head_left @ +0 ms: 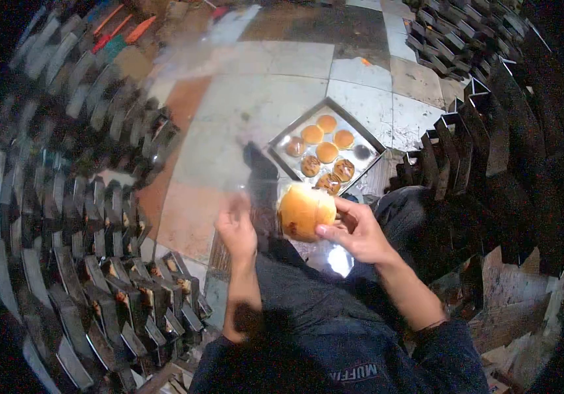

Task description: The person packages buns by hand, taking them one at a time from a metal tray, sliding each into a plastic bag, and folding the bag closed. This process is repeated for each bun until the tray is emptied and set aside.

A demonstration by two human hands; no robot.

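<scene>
A golden-brown bun (305, 213) is held up in front of my lap, with a darker patch low on its left side. My right hand (357, 233) grips it from the right, the thumb in front and the fingers behind. Just left of the bun, and apart from it, my left hand (237, 230) is raised, its fingers smeared by motion. Beyond the bun lies a square metal tray (365, 177) with several round buns, some plain like the golden bun (327, 152), others dark-marked like the patterned bun (310, 165).
Stacked dark metal pans (108, 276) rise on my left, and more pans (485, 151) crowd the right side. The tray rests on a tiled floor (236, 125). A bright shiny spot (339, 261) shows below my right hand.
</scene>
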